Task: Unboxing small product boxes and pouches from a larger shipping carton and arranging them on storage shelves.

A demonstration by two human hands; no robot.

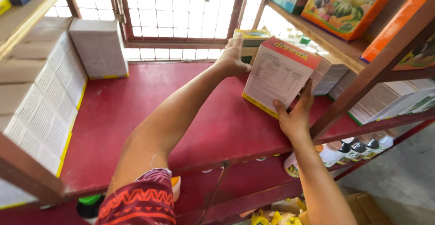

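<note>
Box in my right hand is what matters: a white carton with a red top and yellow bottom edge, tilted so its long axis leans up and to the right, its lower corner just above the red shelf. My right grip wraps its lower right side, thumb on the printed face, fingers behind it. My left hand reaches further in, past the box's upper left corner, its grip closed around a smaller yellow-topped carton at the back by the window grille. So the right hand is the nearer one to the tilted box, and the left lies beyond it, towards the back.

Just right of the box stand more cartons in a row, touching one another. On the shelf's left side a stack of white cartons lines the wall, with another white carton at the back. On the shelf below, white bottles lie in a row.
</note>
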